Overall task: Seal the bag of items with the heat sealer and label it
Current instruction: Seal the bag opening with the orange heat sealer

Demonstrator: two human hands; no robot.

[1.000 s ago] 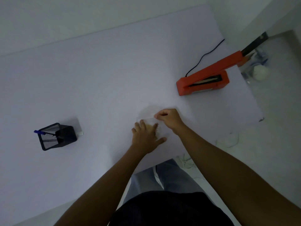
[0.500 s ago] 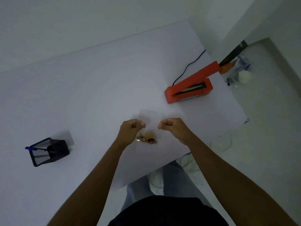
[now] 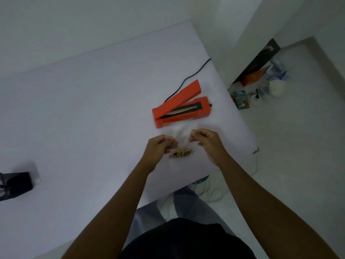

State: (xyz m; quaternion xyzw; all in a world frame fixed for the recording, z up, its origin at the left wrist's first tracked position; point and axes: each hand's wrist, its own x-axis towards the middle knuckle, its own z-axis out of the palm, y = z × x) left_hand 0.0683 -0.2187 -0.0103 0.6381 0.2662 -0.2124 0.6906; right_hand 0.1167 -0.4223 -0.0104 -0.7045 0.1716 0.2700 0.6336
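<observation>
A clear plastic bag with small brown and gold items at its bottom hangs between my hands above the white table. My left hand pinches the bag's left edge and my right hand pinches its right edge, both with curled fingers. The bag's open top reaches toward the orange heat sealer, which lies just beyond my hands with its lid raised and the sealing strip showing.
A black cable runs from the sealer toward the back of the table. A black mesh pen holder stands at the far left edge. On the floor at the right lie packages and bottles. The table's right edge is near my right hand.
Both hands lifted the bag off the table and carried it toward the sealer. Earlier my left hand lay flat on the bag; now it pinches the bag's edge.
</observation>
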